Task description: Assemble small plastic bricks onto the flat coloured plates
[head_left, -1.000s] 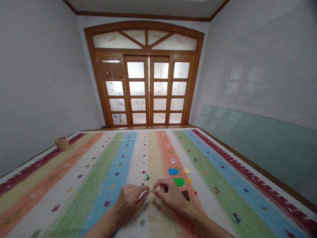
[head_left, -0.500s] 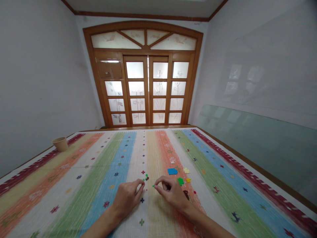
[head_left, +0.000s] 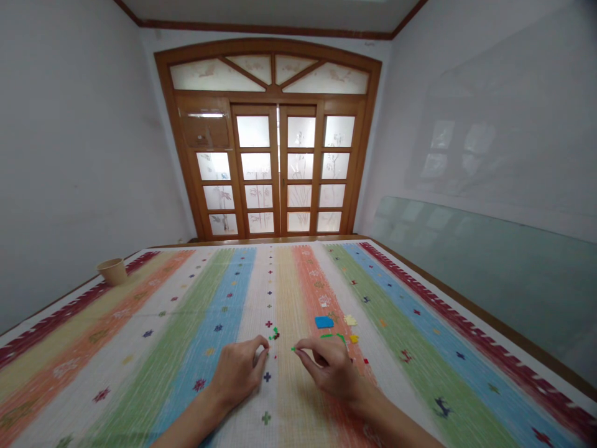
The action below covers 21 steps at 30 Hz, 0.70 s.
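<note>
My right hand [head_left: 332,368] is pinched, with a small green piece [head_left: 293,349] between thumb and forefinger. Across from it, my left hand [head_left: 240,367] rests low over the cloth, thumb and forefinger closed together; whatever lies between them is too small to make out. Just beyond the left fingertips sits a little cluster of green and dark red bits [head_left: 275,335]. A tiny red bit [head_left: 275,357] lies between the two hands. Behind my right hand, a green piece [head_left: 339,336] shows only in part.
Past my right hand lie a blue piece [head_left: 324,322], a pale yellow piece [head_left: 350,320], a yellow piece [head_left: 354,339] and a red bit [head_left: 366,361]. A striped tablecloth [head_left: 186,348] covers the table. A tan cup [head_left: 112,272] stands at the far left edge.
My right hand has shifted slightly right with the green piece, now covering most of the brown piece and part of the larger green one. My left hand has edged slightly left.
</note>
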Each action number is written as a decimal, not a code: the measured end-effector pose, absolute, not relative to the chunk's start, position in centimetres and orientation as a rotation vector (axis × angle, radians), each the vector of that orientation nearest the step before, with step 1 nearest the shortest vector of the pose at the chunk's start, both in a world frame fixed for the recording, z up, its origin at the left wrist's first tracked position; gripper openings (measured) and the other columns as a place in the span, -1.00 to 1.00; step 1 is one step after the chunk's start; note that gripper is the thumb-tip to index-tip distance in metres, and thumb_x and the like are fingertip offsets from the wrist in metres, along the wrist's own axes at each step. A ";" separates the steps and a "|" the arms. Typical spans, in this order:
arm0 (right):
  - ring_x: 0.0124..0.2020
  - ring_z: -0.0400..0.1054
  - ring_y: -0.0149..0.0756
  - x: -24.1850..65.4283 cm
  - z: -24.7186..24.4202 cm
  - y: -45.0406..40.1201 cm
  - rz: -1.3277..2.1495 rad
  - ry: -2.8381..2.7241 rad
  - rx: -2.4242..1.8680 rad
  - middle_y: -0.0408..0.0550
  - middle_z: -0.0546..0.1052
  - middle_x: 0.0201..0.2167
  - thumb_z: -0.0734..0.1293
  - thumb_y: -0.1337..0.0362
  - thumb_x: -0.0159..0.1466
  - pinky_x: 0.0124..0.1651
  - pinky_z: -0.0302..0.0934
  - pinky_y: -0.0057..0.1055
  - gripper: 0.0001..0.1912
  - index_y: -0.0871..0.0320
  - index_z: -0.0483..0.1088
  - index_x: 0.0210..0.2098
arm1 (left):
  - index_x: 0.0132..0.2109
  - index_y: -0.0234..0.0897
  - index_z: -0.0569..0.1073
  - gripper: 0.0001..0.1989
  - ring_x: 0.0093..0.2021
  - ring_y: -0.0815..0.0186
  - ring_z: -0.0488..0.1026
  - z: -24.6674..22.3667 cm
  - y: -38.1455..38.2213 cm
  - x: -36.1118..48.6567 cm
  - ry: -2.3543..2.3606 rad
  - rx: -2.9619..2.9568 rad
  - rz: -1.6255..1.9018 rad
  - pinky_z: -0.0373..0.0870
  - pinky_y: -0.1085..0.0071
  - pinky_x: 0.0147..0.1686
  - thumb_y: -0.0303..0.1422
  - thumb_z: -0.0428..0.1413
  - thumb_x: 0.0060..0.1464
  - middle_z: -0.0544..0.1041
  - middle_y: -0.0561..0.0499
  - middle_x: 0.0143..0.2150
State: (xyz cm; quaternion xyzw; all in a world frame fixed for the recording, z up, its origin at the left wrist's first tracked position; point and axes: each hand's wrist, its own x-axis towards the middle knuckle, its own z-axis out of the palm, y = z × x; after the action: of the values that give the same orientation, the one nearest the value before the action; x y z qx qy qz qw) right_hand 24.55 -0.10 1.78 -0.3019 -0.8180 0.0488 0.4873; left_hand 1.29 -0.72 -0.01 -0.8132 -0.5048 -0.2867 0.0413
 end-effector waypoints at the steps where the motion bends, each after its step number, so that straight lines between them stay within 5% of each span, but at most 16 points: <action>1: -0.70 0.19 -0.44 24.6 1.9 -0.1 0.103 -1.986 -0.727 -0.14 0.43 -0.71 0.26 0.28 0.34 -0.55 0.05 -0.47 -0.76 0.17 0.55 -0.33 | -0.23 -0.20 0.49 -0.85 -0.62 0.35 0.40 0.0 -0.7 1.3 -1.551 -2.491 -0.873 0.18 0.48 -0.52 -0.38 0.01 0.18 0.47 0.13 -0.61; 21: -0.71 0.17 -0.44 25.4 2.0 0.5 -0.018 -1.956 -0.720 -0.16 0.40 -0.72 0.27 0.29 0.34 -0.54 0.11 -0.47 -0.77 0.15 0.57 -0.35 | -0.25 -0.20 0.51 -0.84 -0.57 0.32 0.45 0.0 -0.7 1.4 -1.583 -2.523 -0.858 0.21 0.48 -0.49 -0.40 0.02 0.15 0.51 0.09 -0.56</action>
State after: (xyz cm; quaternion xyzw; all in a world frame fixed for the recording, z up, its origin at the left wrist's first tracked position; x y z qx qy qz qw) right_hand 25.41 0.51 2.00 -0.2982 -0.8103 -0.0073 0.5045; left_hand 1.41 -0.67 -0.04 -0.8138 -0.5105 -0.2769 0.0211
